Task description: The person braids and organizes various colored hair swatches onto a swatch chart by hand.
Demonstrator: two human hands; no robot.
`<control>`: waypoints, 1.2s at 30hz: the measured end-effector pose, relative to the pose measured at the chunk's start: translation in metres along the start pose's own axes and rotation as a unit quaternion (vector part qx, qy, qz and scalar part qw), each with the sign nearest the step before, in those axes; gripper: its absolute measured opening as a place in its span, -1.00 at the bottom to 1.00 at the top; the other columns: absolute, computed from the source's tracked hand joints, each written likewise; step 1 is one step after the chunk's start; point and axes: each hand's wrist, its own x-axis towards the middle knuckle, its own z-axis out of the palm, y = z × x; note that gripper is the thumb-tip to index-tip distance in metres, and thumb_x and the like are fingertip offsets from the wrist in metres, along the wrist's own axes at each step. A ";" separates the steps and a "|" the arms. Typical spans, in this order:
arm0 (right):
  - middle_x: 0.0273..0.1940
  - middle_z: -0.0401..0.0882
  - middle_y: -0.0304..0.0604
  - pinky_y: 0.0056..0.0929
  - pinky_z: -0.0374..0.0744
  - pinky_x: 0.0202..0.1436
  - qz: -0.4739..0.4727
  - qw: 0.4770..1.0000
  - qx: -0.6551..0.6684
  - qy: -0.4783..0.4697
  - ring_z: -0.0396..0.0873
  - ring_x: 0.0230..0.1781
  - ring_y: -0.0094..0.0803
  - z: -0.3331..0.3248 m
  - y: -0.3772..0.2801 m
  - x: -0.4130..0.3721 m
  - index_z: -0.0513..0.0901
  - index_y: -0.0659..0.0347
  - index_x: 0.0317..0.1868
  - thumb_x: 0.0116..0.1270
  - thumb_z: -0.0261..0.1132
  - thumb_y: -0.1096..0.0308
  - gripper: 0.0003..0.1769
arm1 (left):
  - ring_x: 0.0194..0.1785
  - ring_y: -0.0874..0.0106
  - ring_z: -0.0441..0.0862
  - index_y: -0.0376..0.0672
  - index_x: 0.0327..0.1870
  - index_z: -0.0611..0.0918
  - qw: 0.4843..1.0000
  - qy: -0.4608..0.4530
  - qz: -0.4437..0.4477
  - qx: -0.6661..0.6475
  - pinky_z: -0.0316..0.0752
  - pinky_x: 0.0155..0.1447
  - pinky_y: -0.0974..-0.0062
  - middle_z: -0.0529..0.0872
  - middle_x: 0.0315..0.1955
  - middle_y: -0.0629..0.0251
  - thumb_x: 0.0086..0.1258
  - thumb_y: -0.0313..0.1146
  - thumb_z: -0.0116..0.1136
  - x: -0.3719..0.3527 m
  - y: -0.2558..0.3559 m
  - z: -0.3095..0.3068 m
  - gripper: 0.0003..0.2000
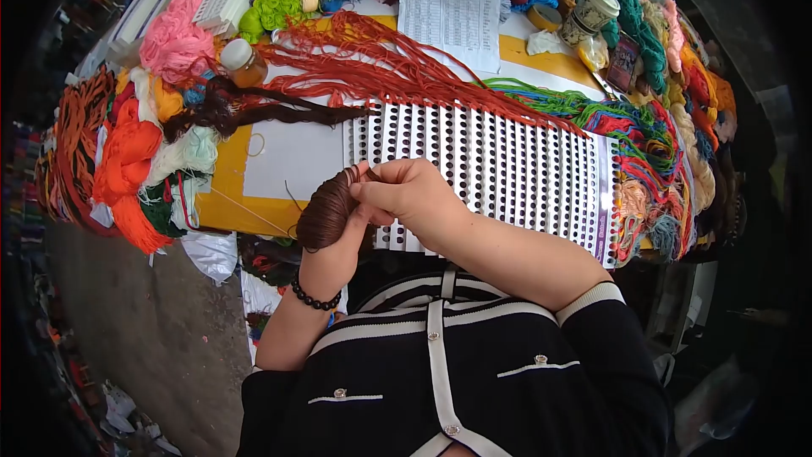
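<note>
A thick hank of dark brown thread (325,217) is wound around my left hand (360,222) and covers most of it. That hand's fingers are partly hidden beneath the strands. My right hand (416,195) pinches at the top of the hank, thumb and forefinger pressed together by the left fingertips. Whatever short piece of thread sits in the pinch is too small to make out clearly. Both hands are over the near left part of white punched cards (474,161) with rows of dark holes. A dark brown skein (279,108) is attached at the cards' far left corner.
Long rust-red threads (364,63) spread behind the cards, and multicoloured threads (634,131) lie right. A printed sheet (448,8), a lidded jar (244,63) and a patterned cup (592,13) stand or lie farther back. Orange yarn (127,161) and pink yarn (178,38) crowd the left.
</note>
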 end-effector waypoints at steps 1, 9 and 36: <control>-0.55 0.52 -0.30 -0.65 0.34 -0.46 0.001 1.000 0.001 0.001 0.35 -0.61 -0.64 0.000 0.000 0.000 0.62 0.32 -0.39 0.22 0.26 0.44 -0.89 | -0.01 0.51 0.53 -0.37 0.18 0.42 1.000 -0.004 0.003 0.027 0.40 0.12 0.54 0.59 -0.03 0.21 0.31 -0.65 -0.03 0.000 0.001 0.001 -0.63; -0.51 0.55 -0.24 -0.56 0.43 -0.40 0.009 0.997 0.071 -0.025 0.46 -0.57 -0.52 0.000 -0.002 -0.006 0.60 0.31 -0.37 0.17 0.25 0.51 -0.96 | -0.29 0.59 0.60 -0.37 0.12 0.47 0.987 -0.025 -0.048 -0.151 0.50 -0.15 0.63 0.65 -0.22 0.28 0.40 -0.49 -0.01 0.001 0.002 -0.010 -0.70; -0.53 0.52 -0.23 -0.58 0.44 -0.42 0.001 0.997 0.032 -0.067 0.48 -0.58 -0.52 -0.002 -0.003 -0.006 0.57 0.41 -0.16 0.25 0.21 0.51 -0.83 | -0.27 0.47 0.58 -0.40 0.21 0.39 0.952 -0.061 -0.146 -0.263 0.51 -0.23 0.59 0.61 -0.17 0.14 0.26 -0.64 -0.14 0.001 0.010 -0.018 -0.57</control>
